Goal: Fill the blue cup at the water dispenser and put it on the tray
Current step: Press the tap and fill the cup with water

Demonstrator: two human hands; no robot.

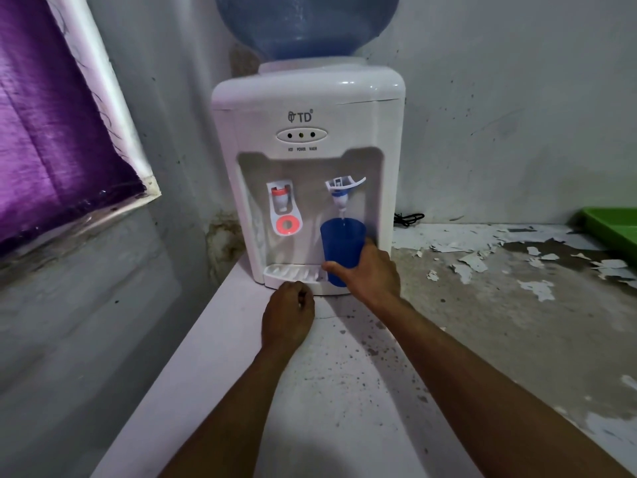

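A white water dispenser (306, 167) with a blue bottle on top stands against the wall on the counter. My right hand (370, 270) grips the blue cup (342, 241) and holds it upright under the blue-collared right tap (341, 196). A thin stream of water falls from that tap into the cup. My left hand (287, 317) rests curled in a loose fist on the counter, just in front of the drip tray (291, 273), with nothing in it. The green tray (612, 227) lies at the far right edge of the counter, only partly in view.
The red hot tap (282, 198) sits left of the blue one. A black cable (408, 219) lies right of the dispenser. The counter (499, 305) has peeling paint flakes. A purple curtain (51, 132) hangs at the left beside a grey wall.
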